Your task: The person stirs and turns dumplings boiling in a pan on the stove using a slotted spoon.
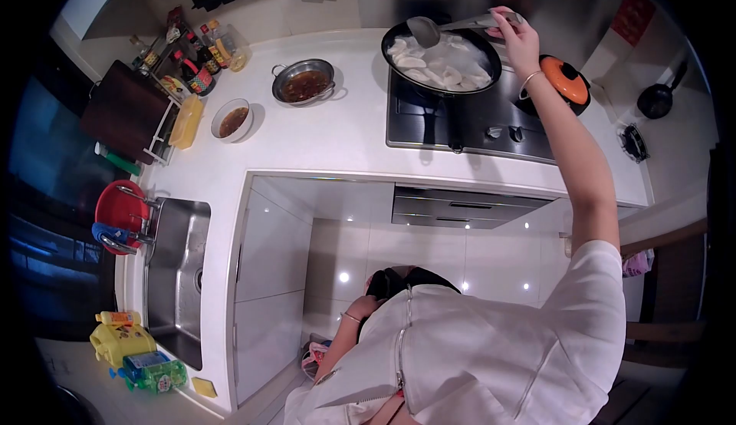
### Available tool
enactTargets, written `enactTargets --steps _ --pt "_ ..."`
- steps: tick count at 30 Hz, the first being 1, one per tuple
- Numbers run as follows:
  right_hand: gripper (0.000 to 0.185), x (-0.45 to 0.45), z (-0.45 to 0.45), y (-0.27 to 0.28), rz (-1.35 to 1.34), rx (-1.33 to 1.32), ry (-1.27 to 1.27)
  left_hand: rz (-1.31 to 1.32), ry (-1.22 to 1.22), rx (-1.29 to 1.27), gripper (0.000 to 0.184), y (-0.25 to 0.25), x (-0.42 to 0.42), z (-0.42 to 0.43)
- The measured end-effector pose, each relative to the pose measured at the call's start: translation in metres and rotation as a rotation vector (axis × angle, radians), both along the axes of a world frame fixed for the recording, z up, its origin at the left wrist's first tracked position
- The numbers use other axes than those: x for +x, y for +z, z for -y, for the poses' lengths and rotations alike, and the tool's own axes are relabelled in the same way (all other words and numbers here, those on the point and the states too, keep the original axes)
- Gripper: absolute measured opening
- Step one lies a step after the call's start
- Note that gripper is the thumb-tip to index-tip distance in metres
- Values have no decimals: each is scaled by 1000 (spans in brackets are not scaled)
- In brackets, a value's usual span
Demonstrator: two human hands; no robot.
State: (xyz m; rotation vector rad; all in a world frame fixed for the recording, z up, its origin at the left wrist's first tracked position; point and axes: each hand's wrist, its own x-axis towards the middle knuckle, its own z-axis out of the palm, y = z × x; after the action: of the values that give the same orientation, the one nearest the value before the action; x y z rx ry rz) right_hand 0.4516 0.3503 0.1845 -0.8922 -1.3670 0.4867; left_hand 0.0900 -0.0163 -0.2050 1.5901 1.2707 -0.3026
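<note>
The ladle (424,33) is over the dumplings (448,76) in the pan (446,93) on the stove (471,122), pinched by the right hand (515,32), while the left hand (366,307) is near the shirt (491,348), its grip impossible to tell.

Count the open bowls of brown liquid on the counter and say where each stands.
2: a two-handled metal bowl left of the stove, and a white bowl between it and the yellow box.
</note>
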Motion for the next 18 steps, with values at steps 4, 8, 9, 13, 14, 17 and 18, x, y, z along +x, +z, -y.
enactTargets --steps 4,8,9,13,14,17,18 --pt "17 -10 13 31 497 62 127 8 13 5 60 -1 -1 3" --pt "14 -28 24 53 1026 222 229 8 18 18 60 -11 -2 5" --pt "14 -33 27 55 1027 224 231 21 -14 32 60 -11 -2 4" --pt "17 -49 32 59 1251 255 327 16 -34 21 59 7 1 1" --pt "17 -50 29 58 1338 313 333 16 -31 21 59 5 2 1" --pt "19 -58 27 58 1458 372 354 5 -14 19 59 -3 2 2" --pt "21 -60 24 57 1475 400 379 11 -23 22 60 -3 2 2"
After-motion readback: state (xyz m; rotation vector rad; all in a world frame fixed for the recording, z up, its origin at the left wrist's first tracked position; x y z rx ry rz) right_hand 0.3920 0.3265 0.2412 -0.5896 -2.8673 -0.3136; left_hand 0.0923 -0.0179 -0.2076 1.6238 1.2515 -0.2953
